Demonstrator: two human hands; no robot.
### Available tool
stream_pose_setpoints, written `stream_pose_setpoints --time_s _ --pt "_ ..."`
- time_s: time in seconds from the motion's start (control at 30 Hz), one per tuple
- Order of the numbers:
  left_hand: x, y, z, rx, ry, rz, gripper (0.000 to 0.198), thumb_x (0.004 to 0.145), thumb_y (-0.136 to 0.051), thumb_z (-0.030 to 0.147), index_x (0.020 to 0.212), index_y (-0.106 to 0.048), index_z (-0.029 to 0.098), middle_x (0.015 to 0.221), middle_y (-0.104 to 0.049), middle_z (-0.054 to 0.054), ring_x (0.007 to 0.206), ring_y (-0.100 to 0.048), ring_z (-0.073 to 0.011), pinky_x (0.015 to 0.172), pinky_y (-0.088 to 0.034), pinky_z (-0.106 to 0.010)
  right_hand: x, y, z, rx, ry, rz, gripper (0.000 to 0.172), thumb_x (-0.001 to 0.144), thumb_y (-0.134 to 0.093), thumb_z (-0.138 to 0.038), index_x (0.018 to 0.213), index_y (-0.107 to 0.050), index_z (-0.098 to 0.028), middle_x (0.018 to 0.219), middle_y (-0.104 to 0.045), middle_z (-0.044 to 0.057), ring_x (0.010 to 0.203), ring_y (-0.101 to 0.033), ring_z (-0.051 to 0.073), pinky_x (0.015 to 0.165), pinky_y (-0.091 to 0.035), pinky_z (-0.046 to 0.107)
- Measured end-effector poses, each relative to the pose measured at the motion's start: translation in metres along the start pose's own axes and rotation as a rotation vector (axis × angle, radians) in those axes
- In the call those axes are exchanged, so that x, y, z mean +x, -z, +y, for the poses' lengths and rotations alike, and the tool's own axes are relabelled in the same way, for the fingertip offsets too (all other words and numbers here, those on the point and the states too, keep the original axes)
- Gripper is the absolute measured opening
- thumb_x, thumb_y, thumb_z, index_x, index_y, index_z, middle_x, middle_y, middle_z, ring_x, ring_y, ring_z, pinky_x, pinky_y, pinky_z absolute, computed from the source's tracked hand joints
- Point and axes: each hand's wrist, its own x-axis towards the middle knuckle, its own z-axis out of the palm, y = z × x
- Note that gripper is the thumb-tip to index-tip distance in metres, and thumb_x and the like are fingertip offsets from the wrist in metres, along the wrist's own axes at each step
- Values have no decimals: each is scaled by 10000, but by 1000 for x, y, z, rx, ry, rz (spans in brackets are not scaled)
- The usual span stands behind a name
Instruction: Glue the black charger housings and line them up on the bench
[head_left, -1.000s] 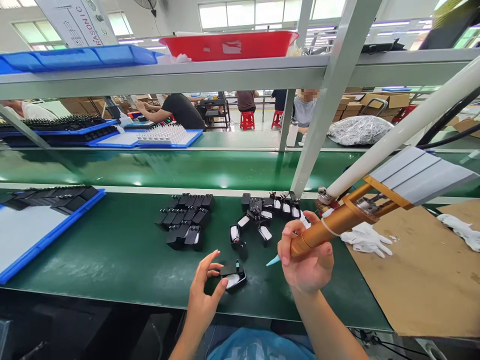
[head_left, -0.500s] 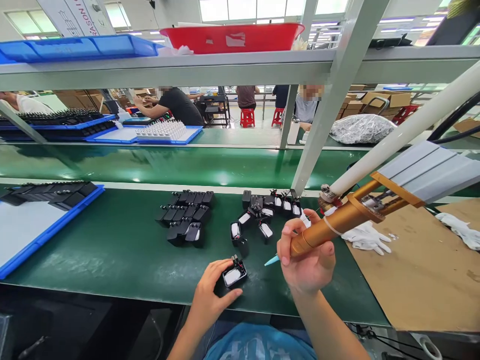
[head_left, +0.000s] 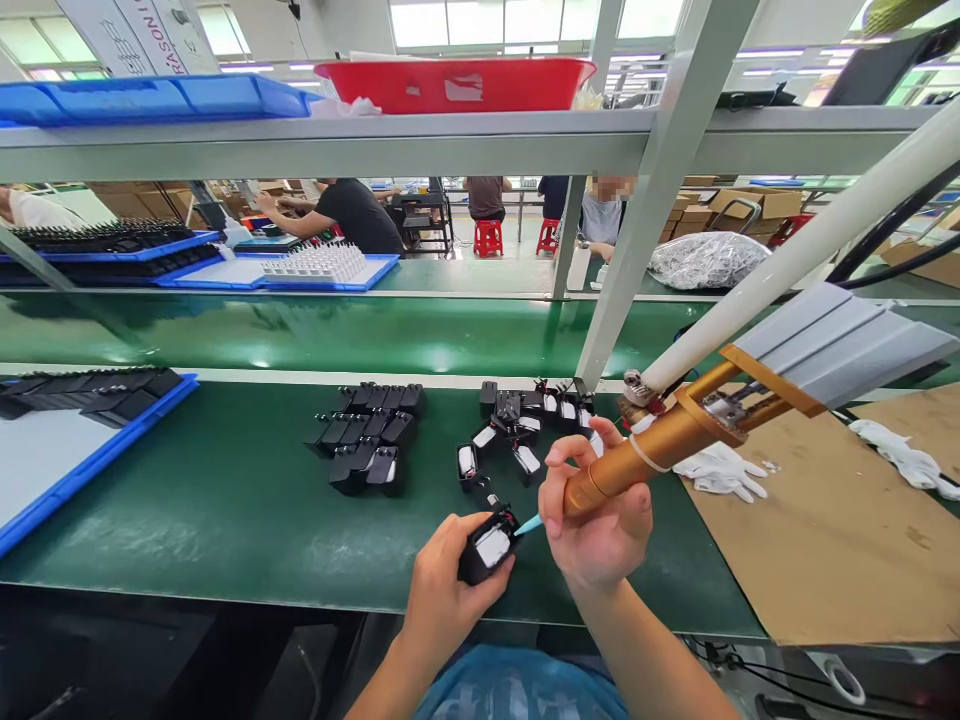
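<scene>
My left hand grips a small black housing with a white insert, lifted off the green bench near its front edge. My right hand is wrapped round the gold barrel of a dispensing gun. Its pale blue nozzle tip touches the right side of the housing. A white hose runs up and right from the gun. Behind the hands lies a loose cluster of open black housings with white inserts. To its left sits a tidier group of closed black parts.
A blue tray with black parts lies at the left. Brown cardboard with white gloves covers the bench on the right. A slanted metal post rises behind the parts. Other people sit at benches beyond the conveyor.
My left hand closed on the black housing, lifted it off the bench and carried it right to the nozzle. My right hand with the gun shifted slightly left and down.
</scene>
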Motion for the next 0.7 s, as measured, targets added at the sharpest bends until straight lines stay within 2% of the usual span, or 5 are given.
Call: stream_pose_setpoints --time_s 0.17,0.27,0.47,0.7 --pt "3 2 9 0 -35 13 273 783 -648 240 1037 -547 228 835 -656 7 696 -616 -149 609 -483 -249 0 4 0 12 26 -41 311 845 -445 -544 967 -516 -267 833 -628 -5 302 -443 59 274 -214 203" --pt "2 2 9 4 -54 32 290 776 -652 235 1044 -543 228 839 -663 8 698 -621 -152 615 -489 -252 0 4 1 1 38 -43 295 847 -443 -541 900 -509 -259 823 -619 -12 302 -440 57 274 -220 201" --pt "2 2 7 3 -60 48 300 771 -662 231 1046 -541 228 844 -673 8 704 -631 -152 616 -496 -249 0 1 0 -3 5 -12 453 827 -439 -580 1149 -472 -263 823 -620 11 299 -424 64 259 -227 212" --pt "4 -12 -1 11 -35 71 343 754 -680 220 1064 -535 217 864 -690 0 725 -662 -154 637 -522 -249 0 -3 1 14 0 -11 452 828 -441 -577 1153 -479 -265 823 -625 14 304 -436 65 275 -245 210"
